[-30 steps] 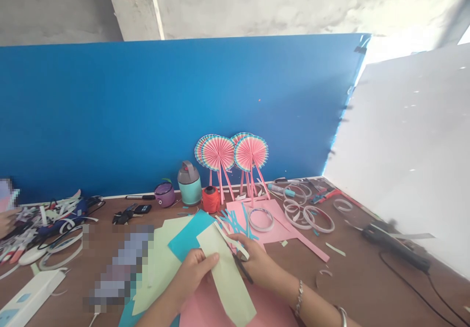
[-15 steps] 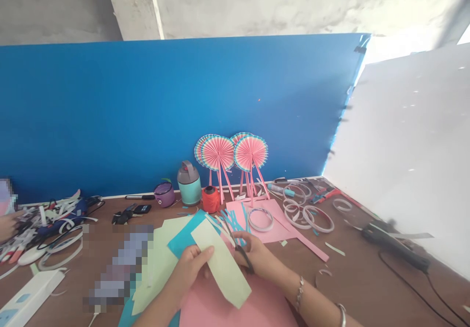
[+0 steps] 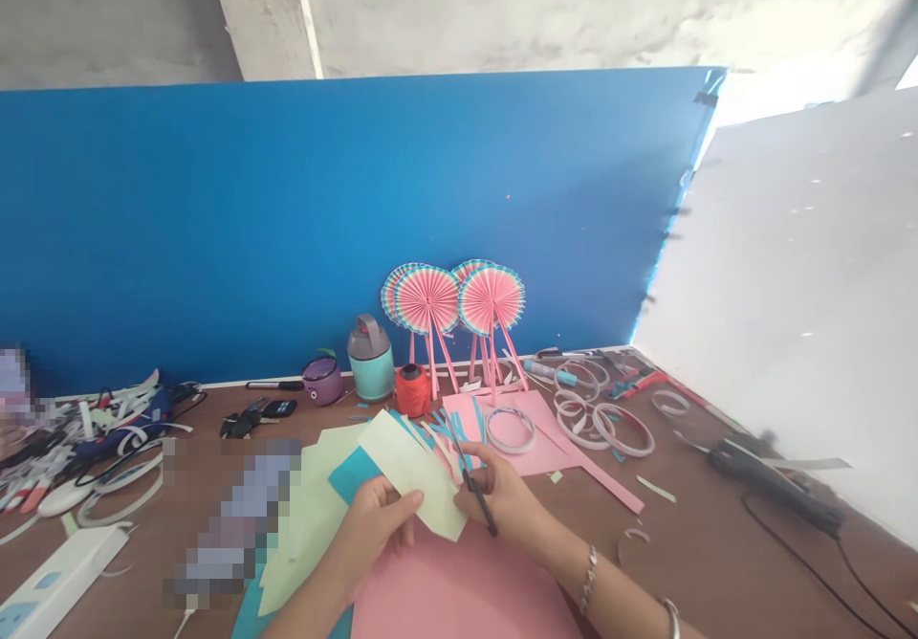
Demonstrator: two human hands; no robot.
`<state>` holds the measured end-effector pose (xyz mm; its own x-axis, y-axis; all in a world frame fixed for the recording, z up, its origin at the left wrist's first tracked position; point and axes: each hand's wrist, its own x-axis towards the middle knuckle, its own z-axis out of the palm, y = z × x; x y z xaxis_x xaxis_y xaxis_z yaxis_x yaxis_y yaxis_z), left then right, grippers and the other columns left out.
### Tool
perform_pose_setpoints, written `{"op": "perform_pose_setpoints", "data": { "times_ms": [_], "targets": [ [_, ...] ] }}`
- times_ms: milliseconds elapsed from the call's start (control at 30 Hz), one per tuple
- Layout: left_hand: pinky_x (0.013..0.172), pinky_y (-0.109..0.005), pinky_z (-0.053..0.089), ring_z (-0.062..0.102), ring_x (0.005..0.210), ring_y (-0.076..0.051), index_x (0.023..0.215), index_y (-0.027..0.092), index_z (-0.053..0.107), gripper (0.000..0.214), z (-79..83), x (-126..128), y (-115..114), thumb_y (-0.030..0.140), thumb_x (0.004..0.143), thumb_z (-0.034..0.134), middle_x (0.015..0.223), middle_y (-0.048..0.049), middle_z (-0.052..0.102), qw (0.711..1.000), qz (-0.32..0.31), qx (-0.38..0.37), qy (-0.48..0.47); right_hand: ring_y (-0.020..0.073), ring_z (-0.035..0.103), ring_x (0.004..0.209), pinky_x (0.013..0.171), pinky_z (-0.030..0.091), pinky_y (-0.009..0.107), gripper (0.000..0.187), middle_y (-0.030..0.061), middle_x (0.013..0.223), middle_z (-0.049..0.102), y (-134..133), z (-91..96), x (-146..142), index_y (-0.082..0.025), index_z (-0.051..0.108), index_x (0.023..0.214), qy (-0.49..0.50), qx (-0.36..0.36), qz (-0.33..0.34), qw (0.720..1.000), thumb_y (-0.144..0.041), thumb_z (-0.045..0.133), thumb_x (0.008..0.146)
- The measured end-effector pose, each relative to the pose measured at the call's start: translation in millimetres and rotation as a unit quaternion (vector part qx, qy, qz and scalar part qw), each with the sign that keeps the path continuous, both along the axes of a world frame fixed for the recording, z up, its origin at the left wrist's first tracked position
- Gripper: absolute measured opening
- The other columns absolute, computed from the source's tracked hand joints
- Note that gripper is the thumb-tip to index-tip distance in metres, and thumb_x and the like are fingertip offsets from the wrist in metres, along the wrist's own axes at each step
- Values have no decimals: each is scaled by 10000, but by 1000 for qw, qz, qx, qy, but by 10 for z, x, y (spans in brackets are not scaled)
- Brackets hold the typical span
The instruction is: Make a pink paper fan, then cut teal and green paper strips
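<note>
Between thumb and fingers, my left hand pinches a pale green paper strip by its near left edge. My right hand is closed around the handles of a pair of scissors, whose blades point away, just right of the strip. Whether the blades touch the paper I cannot tell. Underneath lie a large pink sheet, a blue sheet and several pale green sheets. Thin blue strips lie beyond the scissors on another pink sheet.
Round pink paper fans stand against the blue partition. A turquoise flask, a purple pot and red string stand nearby. Tape rolls and a black corded tool lie right; a power strip lies left.
The pale green strip has turned and shifted up and left, and its near end now sits farther from me. The scissors stay in my right hand, tilted slightly differently.
</note>
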<state>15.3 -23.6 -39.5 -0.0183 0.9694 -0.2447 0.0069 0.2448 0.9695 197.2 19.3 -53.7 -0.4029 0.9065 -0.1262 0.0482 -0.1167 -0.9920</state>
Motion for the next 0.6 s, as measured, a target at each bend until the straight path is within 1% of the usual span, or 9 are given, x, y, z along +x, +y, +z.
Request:
{"op": "perform_pose_setpoints", "data": {
  "times_ms": [67, 100, 167, 233, 300, 433, 600],
  "targets": [
    [482, -235, 330, 421, 414, -108, 587, 184, 520, 288, -11, -21, 15, 423, 666, 658, 382, 37, 519, 999, 32, 6, 7, 45, 271, 421, 405, 209, 180, 522, -131, 486, 345, -1, 13, 13, -146, 446, 1106, -9, 9, -3, 1000, -209, 647, 628],
    [493, -236, 335, 418, 422, -105, 568, 187, 506, 301, -18, -44, 30, 428, 671, 653, 389, 38, 518, 999, 53, 15, 0, 45, 286, 422, 409, 220, 181, 492, -125, 492, 356, 4, 14, 25, -143, 464, 1082, -16, 9, 6, 1000, -234, 656, 639],
    [498, -231, 322, 394, 432, -98, 533, 192, 475, 334, -24, -103, 63, 440, 676, 647, 394, 44, 503, 995, 92, 33, -13, 46, 337, 431, 419, 245, 183, 468, -104, 516, 410, 19, -1, 53, -140, 496, 1038, -35, 4, 50, 998, -301, 688, 643],
    [497, -227, 306, 371, 436, -93, 512, 194, 451, 359, -11, -160, 88, 448, 680, 642, 394, 50, 487, 991, 121, 47, -19, 51, 383, 444, 422, 261, 183, 496, -78, 559, 475, 32, -27, 77, -141, 515, 1010, -52, -7, 103, 993, -363, 724, 619],
    [502, -225, 303, 369, 447, -95, 502, 196, 437, 369, 13, -199, 99, 444, 681, 643, 396, 52, 480, 988, 140, 56, -21, 55, 414, 461, 424, 274, 182, 531, -59, 604, 516, 37, -55, 88, -144, 521, 998, -53, -19, 137, 989, -395, 750, 589],
    [501, -228, 298, 369, 458, -101, 487, 200, 427, 380, 40, -221, 92, 443, 687, 639, 403, 45, 488, 985, 160, 63, -15, 60, 444, 486, 436, 300, 177, 494, -48, 625, 532, 25, -97, 80, -148, 546, 970, -47, -22, 144, 988, -391, 753, 594],
    [501, -239, 306, 393, 451, -108, 479, 198, 454, 369, 37, -204, 85, 451, 673, 639, 408, 37, 494, 985, 155, 72, -2, 63, 439, 474, 426, 307, 173, 399, -53, 599, 520, -2, -105, 62, -149, 566, 948, -73, -11, 139, 988, -317, 728, 624]
  ]
}}
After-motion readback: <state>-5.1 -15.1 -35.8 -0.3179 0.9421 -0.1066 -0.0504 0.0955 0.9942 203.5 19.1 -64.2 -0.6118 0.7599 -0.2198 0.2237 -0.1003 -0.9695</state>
